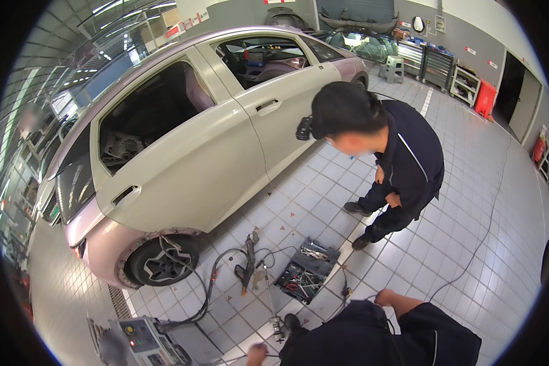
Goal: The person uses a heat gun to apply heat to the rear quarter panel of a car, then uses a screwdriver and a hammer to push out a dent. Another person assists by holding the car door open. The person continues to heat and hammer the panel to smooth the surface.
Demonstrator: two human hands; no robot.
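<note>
At the lower edge, my left hand [257, 352] is curled closed, and what it may hold is too small to make out. Nearest to it is a metal puller-like tool with a long thin rod [277, 329], beside my dark shoe [293, 321]. My right hand [384, 297] is against the front of my dark clothing with its fingers bent in; anything inside is hidden. Past my feet lies an open dark tool case [300, 282] with pliers and several other hand tools. A gun-shaped tool on a cable [245, 272] lies on the tiles left of the case.
A pinkish car with pale, bare-looking doors [195, 161] fills the left and centre. A co-worker [412, 146] stands bent forward beside it, arms folded in. A control unit [141, 341] with cables is at lower left. A thin cable [470, 259] crosses the right floor; tool cabinets [436, 67] line the back.
</note>
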